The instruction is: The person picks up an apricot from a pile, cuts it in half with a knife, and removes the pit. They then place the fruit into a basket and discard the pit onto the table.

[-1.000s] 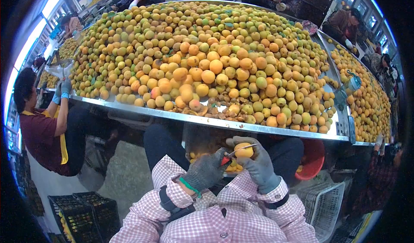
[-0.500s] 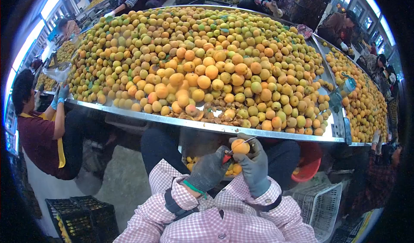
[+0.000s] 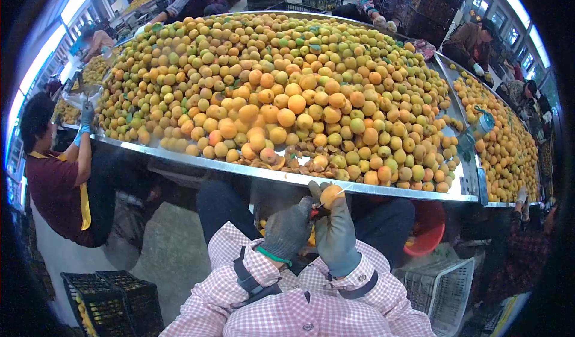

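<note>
My left hand (image 3: pixel 286 232), in a dark grey glove with a green cuff edge, is closed around a small knife (image 3: pixel 314 212). Only a bit of its red handle shows, and a thin pale blade tip appears at the fruit's far side. My right hand (image 3: pixel 336 235), gloved in grey, grips an orange-yellow apricot (image 3: pixel 330 197) between thumb and fingers. Both hands meet just below the metal rim of the sorting table (image 3: pixel 281 177). Behind my hands, between my knees, yellow-orange fruit pieces (image 3: pixel 311 239) are partly visible.
A large heap of apricots (image 3: pixel 287 97) covers the table, with brown scraps (image 3: pixel 299 163) near its front edge. A red basin (image 3: pixel 428 229) and a grey crate (image 3: pixel 446 289) stand at right, black crates (image 3: pixel 114 304) at lower left. A bottle (image 3: pixel 476 130) lies at right. Co-workers sit around.
Both hands have shifted slightly up and left, nearer the table rim, with the apricot and knife. My right hand has turned, its fingers now behind the fruit.
</note>
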Demonstrator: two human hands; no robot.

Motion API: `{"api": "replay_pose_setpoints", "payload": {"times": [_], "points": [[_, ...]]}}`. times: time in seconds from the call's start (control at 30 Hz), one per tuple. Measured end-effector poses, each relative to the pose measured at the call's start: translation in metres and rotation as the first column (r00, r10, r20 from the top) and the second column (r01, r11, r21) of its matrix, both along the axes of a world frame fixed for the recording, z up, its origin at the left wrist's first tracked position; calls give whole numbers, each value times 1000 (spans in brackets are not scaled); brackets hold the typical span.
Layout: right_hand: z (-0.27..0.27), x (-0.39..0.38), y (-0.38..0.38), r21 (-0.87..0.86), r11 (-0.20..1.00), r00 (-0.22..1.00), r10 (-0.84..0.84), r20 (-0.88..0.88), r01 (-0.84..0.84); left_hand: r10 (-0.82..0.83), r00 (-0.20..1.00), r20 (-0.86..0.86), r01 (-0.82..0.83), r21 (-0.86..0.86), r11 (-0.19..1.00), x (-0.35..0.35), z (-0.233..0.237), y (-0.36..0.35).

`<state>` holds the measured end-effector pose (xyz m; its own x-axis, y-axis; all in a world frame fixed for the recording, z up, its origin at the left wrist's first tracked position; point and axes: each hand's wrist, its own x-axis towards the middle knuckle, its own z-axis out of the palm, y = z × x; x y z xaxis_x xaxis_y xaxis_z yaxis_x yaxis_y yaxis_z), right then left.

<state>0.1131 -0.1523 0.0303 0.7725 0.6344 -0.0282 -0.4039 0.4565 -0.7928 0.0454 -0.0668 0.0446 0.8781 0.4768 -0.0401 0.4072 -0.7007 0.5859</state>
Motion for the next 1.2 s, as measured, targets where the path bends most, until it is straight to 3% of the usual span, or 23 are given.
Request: {"api": "replay_pose_setpoints", "payload": {"times": [0.07,0.13,0.2,0.27,0.33,0.37,0.43,0.47,0.53,0.57,0.6,0.67,0.73,0.8,0.83,0.93,0.97,1.03,1.07,1.1,1.13,1.17,1.2], "points": [[10,2,-6,-21,998,997,52,-55,-53,-7,998,56,6,18,1000,-1,-3,2],[13,8,-11,-46,994,990,94,-108,-100,-10,997,-75,12,31,999,-1,1,2],[10,12,-13,-328,944,997,50,66,-26,-18,998,-61,17,-12,1000,-1,-4,0],[7,13,-13,-250,968,1000,-1,-10,-1,-18,999,-44,16,-48,999,-4,-4,-1],[-7,18,-14,-354,923,971,-72,227,152,-19,999,35,22,-84,996,-11,0,2],[-3,22,-18,-355,922,971,-76,226,154,-22,999,34,25,-85,996,-16,-3,6],[8,33,-28,-219,971,979,47,-196,-91,4,935,356,75,-207,975,-26,-11,16],[2,33,-34,-222,971,978,41,-204,-87,0,937,349,79,-211,974,-27,-10,17],[-11,33,-41,-28,962,907,247,-341,-273,-51,912,406,195,-321,927,-23,-1,23],[-12,31,-40,138,945,855,327,-402,-297,-80,963,257,160,-310,937,-23,16,21],[-7,26,-39,137,945,855,327,-402,-297,-79,963,257,160,-311,937,-20,20,22],[6,12,-38,77,951,728,280,-626,-300,-254,936,245,307,-212,928,-15,24,22],[-9,6,-43,81,941,747,312,-587,-329,-279,918,281,353,-260,899,-11,24,23],[-3,0,-39,-110,935,860,259,-440,-338,-436,874,215,478,-213,852,-9,28,23],[9,-1,-42,-144,920,876,287,-388,-366,-437,873,215,479,-215,851,-8,26,23],[2,-5,-45,-78,936,827,261,-498,-342,-548,822,154,568,-178,803,-8,20,20],[-3,-8,-44,-79,937,827,258,-500,-340,-476,844,247,532,-269,803,-9,18,18],[-11,-17,-38,-153,978,977,112,-182,-141,-391,857,336,500,-359,788,-10,15,11],[-13,-20,-38,-153,978,977,114,-181,-142,-111,910,401,325,-518,792,-11,12,5],[-15,-24,-37,-352,936,981,65,181,3,180,896,406,158,-671,725,-12,10,2],[-16,-27,-36,-473,856,852,78,518,209,178,897,404,156,-668,727,-12,9,5],[-13,-28,-34,-426,899,941,51,336,103,90,912,401,191,-608,771,-14,9,10],[-13,-22,-39,-426,899,941,50,333,103,7,920,391,227,-548,805,-15,9,13]]}}
